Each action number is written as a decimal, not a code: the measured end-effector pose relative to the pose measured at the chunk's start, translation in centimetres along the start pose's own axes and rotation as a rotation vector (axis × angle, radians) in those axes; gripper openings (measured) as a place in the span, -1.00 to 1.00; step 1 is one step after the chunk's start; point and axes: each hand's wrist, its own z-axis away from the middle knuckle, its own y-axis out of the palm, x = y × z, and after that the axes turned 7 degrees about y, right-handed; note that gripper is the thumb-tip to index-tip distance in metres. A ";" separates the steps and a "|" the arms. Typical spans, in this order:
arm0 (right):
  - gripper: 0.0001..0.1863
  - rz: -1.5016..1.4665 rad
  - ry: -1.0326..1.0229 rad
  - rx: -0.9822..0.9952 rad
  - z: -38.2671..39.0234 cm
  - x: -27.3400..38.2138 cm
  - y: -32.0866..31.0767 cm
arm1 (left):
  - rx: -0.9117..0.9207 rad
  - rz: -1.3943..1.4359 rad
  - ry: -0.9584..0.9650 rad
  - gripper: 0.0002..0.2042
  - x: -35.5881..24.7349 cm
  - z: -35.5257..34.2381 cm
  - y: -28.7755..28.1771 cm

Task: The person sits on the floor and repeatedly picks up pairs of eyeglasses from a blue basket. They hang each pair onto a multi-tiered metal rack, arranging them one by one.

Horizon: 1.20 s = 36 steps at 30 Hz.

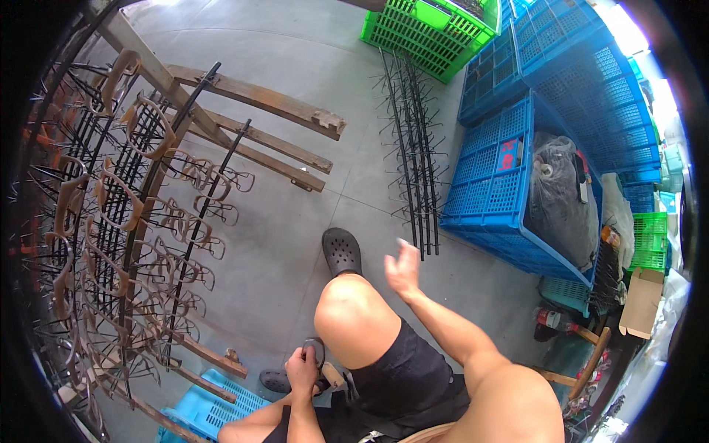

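Right hand [402, 273]: I see it half open, fingers loosely spread and apparently empty, just beside the near ends of the pronged black rods [418, 148]; whether it touches them, I cannot tell.
Left hand [300, 369]: curled closed around a dark looped piece [316, 347] that I cannot identify.
Rods: on the floor [273, 221] ahead of the right hand; I judge the bare ends the safest grip, with a straight lift so prongs do not snag.
Blue crate [487, 173]: right of the right hand, holding a dark bundle in clear plastic [559, 199].
Green crate [413, 37]: beyond the rods, its dark contents indistinct.
Light-blue crate [199, 402]: left of the left hand, contents unclear.
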 end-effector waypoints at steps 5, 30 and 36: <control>-0.47 0.106 0.134 -0.083 -0.1 -6.3 -1.1 | -0.028 0.047 -0.002 -0.72 0.5 1.2 0.2; -0.54 -0.197 0.421 -0.076 -6.9 -5.3 2.3 | -0.021 0.155 0.028 -0.75 -1.5 1.8 0.1; -0.53 -0.010 0.420 -0.118 -5.2 -2.0 0.0 | -0.073 0.191 -0.024 -0.80 0.6 2.5 -0.7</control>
